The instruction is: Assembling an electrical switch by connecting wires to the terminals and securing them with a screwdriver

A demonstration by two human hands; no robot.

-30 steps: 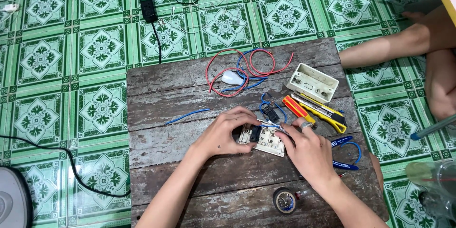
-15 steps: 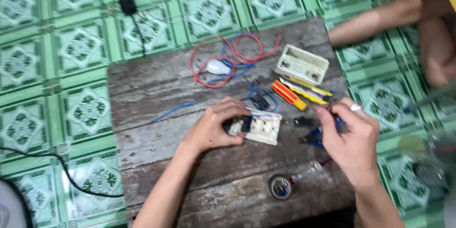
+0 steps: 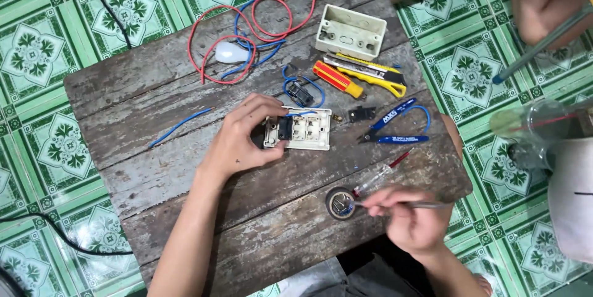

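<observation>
My left hand (image 3: 238, 142) grips the white switch plate (image 3: 301, 131) at mid-counter (image 3: 142, 167), my right hand (image 3: 411, 220) pinches a thin screwdriver (image 3: 407, 205) beside the tape roll (image 3: 340, 203); the open white box (image 3: 351, 32) holds nothing.

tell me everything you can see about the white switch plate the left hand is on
The white switch plate is a rectangular cream-white plastic frame lying flat, back side up, on the worn wooden board. It has square module openings; a black module sits in the left one. The left hand grips its left end. A short blue wire touches its top edge.
</observation>
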